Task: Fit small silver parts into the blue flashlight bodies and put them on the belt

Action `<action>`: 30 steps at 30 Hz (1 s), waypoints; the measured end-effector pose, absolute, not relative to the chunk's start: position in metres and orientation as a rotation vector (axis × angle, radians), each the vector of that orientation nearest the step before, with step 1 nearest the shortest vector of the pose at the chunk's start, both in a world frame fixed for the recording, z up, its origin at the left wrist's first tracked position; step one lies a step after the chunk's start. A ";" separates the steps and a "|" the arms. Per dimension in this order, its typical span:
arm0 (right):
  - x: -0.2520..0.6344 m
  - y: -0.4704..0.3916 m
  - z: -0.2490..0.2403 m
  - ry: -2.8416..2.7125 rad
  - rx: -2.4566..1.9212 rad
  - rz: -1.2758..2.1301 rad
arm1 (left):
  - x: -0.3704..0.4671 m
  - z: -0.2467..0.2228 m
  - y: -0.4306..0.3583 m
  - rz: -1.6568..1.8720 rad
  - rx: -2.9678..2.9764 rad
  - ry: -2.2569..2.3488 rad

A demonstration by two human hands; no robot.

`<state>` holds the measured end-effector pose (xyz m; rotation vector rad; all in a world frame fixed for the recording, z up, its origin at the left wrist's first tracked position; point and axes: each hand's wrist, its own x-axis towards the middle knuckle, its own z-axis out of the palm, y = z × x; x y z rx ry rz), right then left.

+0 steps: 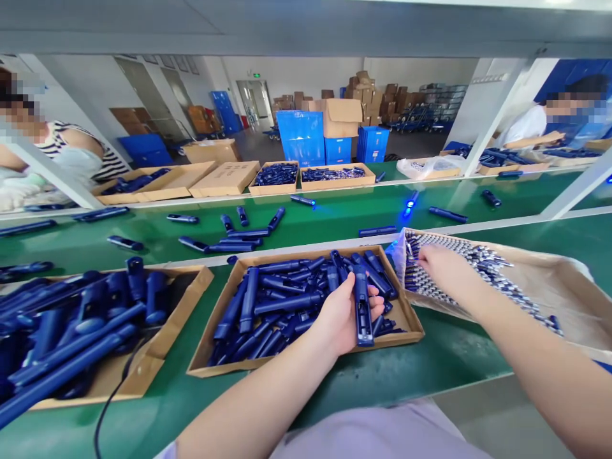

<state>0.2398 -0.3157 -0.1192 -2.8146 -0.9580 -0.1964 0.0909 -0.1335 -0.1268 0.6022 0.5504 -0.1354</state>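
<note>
My left hand is closed around a dark blue tube-shaped housing, held upright with a long cut-out slot facing me. Beneath it stands a shallow cardboard box full of similar blue tube housings. To the right, my right hand reaches into a plastic-lined box of small silver-and-blue cylindrical parts, packed in rows. Its fingers are pinched together at the left end of the rows; what lies between them is hidden.
A green conveyor belt beyond carries scattered blue tubes, two with glowing blue lights. At left is another box of tubes with a black cable. Boxes line the far side. People sit at far left and far right; white posts rise between.
</note>
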 end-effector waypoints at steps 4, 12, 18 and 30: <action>0.157 -0.310 -0.123 -1.074 -2.360 -0.319 | 0.091 -0.137 -0.130 -0.043 0.498 0.499; 0.107 -0.259 -0.153 -1.195 -2.099 -0.425 | 0.090 -0.146 -0.132 0.128 0.516 0.449; 0.100 -0.255 -0.162 -1.189 -2.114 -0.555 | 0.093 -0.153 -0.128 0.270 0.505 0.424; 0.085 -0.252 -0.178 -1.141 -2.191 -0.414 | 0.095 -0.151 -0.130 0.452 0.609 0.388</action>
